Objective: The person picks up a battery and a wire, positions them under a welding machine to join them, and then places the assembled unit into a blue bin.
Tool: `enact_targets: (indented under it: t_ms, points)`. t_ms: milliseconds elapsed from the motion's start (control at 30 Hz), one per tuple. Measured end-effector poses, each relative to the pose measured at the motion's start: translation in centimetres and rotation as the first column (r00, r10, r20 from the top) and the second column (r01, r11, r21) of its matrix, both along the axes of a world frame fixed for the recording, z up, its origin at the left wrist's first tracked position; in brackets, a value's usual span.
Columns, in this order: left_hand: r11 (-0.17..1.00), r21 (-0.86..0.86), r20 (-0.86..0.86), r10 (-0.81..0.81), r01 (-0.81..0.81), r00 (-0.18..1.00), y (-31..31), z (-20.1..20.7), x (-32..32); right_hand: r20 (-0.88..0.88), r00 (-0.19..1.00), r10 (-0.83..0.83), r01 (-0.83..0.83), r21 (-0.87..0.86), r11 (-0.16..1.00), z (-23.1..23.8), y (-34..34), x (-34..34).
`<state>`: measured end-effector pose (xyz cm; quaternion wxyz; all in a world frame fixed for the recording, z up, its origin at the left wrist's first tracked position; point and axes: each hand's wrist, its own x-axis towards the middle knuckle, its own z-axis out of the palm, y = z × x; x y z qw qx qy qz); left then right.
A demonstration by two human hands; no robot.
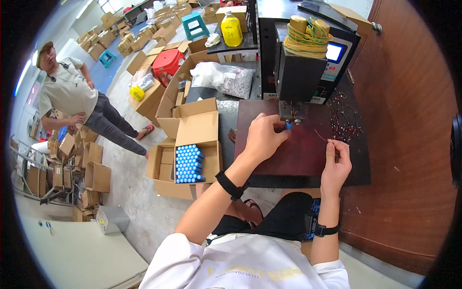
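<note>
Beneath the metal tips (296, 120) of a black spot-welding machine (298, 77), my left hand (264, 138) has its fingers closed around a small blue cylindrical battery cell (288, 126). Only the blue end of the cell shows past the fingers. To the right, my right hand (338, 161) pinches a thin dark-red wire (320, 136) between thumb and fingertips. The wire's free end points up and left toward the machine. A dark-red mat (288, 161) lies under both hands. Many short wires (342, 120) with small tips are scattered at the mat's right.
An open cardboard box (212, 156) holding several rows of blue battery cells (189, 164) stands left of the mat. Behind it is a plastic bag of small parts (236, 82). A brown wooden panel (404, 159) borders the right. Another person (72, 91) stands far left among cartons.
</note>
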<state>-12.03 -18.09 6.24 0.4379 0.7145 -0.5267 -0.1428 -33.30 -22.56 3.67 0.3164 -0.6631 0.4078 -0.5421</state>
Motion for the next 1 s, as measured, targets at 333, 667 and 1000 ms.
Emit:
enact_targets:
  t_ms: [333,667,1000]
  points:
    - [1.0,-0.007,0.036,0.016,-0.015,0.999,0.1,0.0,-0.4,0.007,1.0,0.001,-0.001,0.001,1.0,0.5,0.2,0.1]
    - [0.99,-0.131,-0.145,0.031,-0.05,0.989,1.2,0.4,-0.4,0.08,0.984,0.16,-0.172,0.18,0.969,1.2,0.2,1.4]
    - [0.975,-0.224,0.06,0.005,0.008,0.998,-0.2,-0.7,-0.6,0.056,0.996,0.075,-0.085,0.201,0.976,0.2,-0.5,4.3]
